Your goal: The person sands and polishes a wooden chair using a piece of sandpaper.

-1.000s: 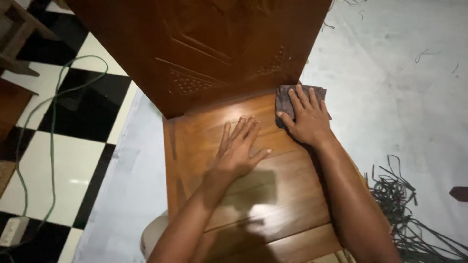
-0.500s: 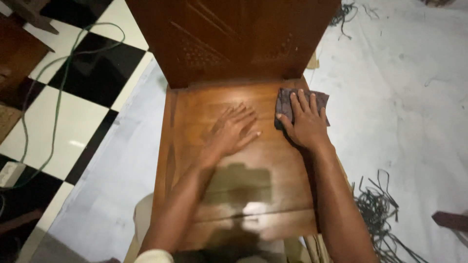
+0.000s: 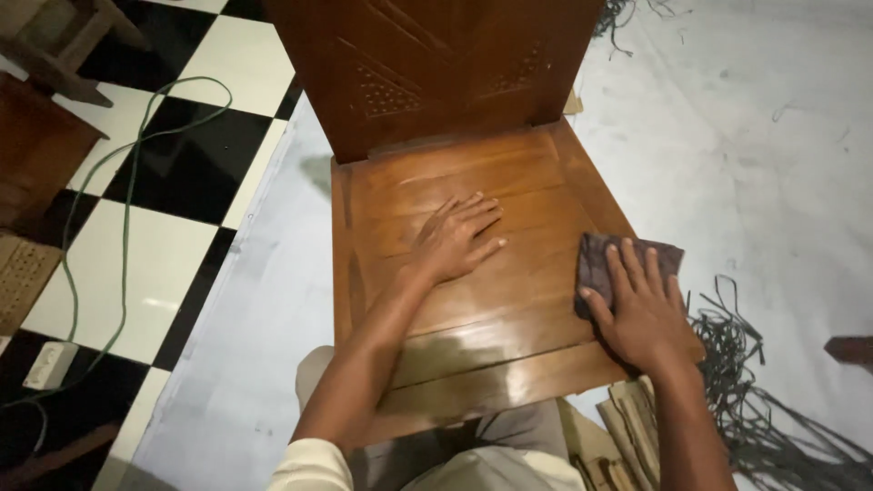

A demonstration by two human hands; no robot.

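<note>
So on the far left there's a green cable (image 3: 118,227) snaking over the black and white tiled floor (image 3: 173,264), running down to a white power strip (image 3: 50,364) near the bottom corner. Some dark wooden furniture (image 3: 36,155) sits at the left edge too. Moving in, a pale sheet (image 3: 255,345) covers the floor under the wooden chair (image 3: 436,118), which has a carved back standing up at the top and a slatted seat (image 3: 482,336) in front of me.

My left hand (image 3: 455,241) lies flat on the middle of the seat, palm down, fingers stretched out and pointing toward the chair back. It's fully open and has hold of nothing, just pressing on the wood.

My right hand (image 3: 641,314) is over at the right edge of the seat, near the front corner, well apart from the left one. It's also spread flat, fingers pointing away from me, pressed down on top of a dark cloth (image 3: 600,259). I'm not gripping the cloth, it's pinned between my palm and the wood, with its far edge and left side sticking out past my fingertips.

Just right of that, on the pale sheet, there's a tangle of dark strips (image 3: 755,400). Some light woven stuff (image 3: 627,427) sits just below my right wrist. Nothing lies on the seat between my two hands.
</note>
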